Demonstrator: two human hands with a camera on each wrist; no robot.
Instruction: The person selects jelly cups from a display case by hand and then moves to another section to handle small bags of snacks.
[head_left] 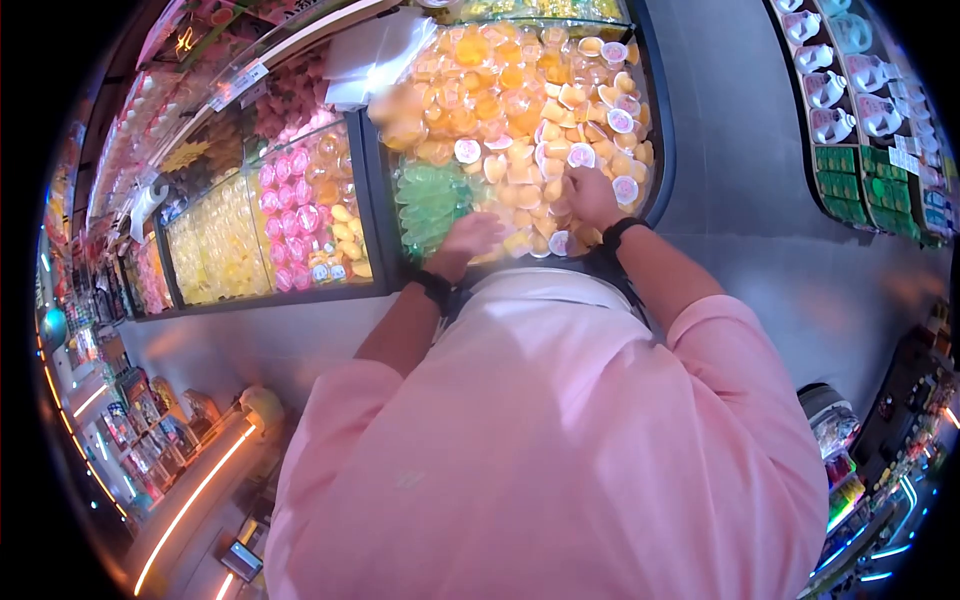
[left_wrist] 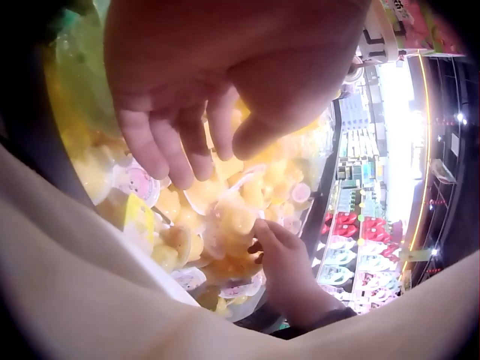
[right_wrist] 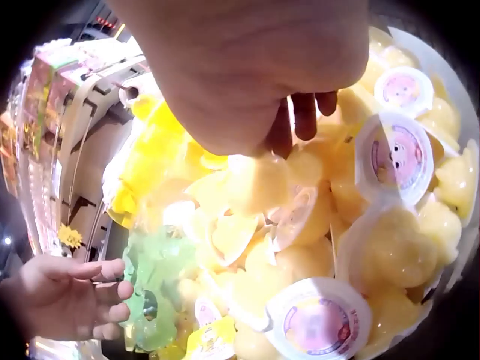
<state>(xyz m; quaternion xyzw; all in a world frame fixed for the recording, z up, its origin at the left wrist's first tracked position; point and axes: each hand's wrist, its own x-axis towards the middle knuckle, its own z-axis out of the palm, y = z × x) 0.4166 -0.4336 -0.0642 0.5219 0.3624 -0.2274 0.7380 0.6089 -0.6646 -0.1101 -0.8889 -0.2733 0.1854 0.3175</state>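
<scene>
Yellow cups (head_left: pixel 520 172) heaped in bin (head_left: pixel 376 215), some lids up, green packs (head_left: pixel 430 205) alongside. Right hand (head_left: pixel 592 197) in among cups, fingers curled; can't tell if cup pinched. Left hand (head_left: pixel 475 237) spread loosely, nothing held, near green packs. Step, judged: picking or sorting cups by hand. Next move calls for secure pinch on one cup, lifted clear of neighbours; loose heap may slide.
</scene>
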